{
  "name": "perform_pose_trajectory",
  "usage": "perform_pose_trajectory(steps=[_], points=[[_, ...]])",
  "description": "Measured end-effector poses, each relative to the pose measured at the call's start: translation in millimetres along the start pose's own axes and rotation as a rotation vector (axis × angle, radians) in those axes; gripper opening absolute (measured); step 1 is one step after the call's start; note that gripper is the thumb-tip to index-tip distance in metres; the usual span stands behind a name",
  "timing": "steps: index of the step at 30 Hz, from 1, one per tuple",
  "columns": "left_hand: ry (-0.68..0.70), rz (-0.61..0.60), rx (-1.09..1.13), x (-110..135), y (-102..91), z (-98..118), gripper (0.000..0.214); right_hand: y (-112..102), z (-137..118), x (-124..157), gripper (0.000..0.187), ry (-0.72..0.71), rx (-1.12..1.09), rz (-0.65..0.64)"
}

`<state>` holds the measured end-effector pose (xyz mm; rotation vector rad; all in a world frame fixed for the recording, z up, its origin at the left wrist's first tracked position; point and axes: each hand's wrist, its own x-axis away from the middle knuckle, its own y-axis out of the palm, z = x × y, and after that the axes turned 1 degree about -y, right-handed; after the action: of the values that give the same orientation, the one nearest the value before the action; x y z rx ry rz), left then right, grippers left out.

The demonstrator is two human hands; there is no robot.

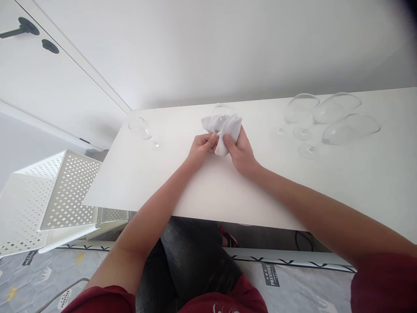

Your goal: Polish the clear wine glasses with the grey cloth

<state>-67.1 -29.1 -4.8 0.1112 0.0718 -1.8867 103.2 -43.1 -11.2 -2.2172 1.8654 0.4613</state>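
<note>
Over the middle of the white table, both hands are closed around a clear stemmed glass (224, 109) partly wrapped in a white cloth (229, 130). My left hand (202, 148) pinches the glass low down, near its stem and foot. My right hand (241, 150) presses the cloth against the glass with the thumb on top. The rim of the glass shows above the cloth, pointing toward the wall; most of its bowl is covered.
Another stemmed glass (140, 128) stands at the table's left end. Three larger glasses (337, 108) are grouped on the right. The white table (208, 195) backs onto a wall. A perforated white metal piece (71, 191) is beside its left edge.
</note>
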Motion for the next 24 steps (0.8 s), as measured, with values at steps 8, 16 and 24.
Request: perform_pose_trajectory(steps=[8,16,24], points=[[0.037,-0.047,-0.21,7.7,5.7,7.3,0.069,-19.5,-10.6,-9.6,0.051,-0.417,0.416,0.06],[0.305,0.19,-0.724,7.5,-3.6,-5.4,0.067,-27.0,-14.2,-12.2,0.043,-0.147,0.18,0.259],[0.432,0.175,-0.992,4.8,-34.1,-10.4,0.057,-48.5,-17.2,-19.4,0.067,0.035,0.062,-0.208]])
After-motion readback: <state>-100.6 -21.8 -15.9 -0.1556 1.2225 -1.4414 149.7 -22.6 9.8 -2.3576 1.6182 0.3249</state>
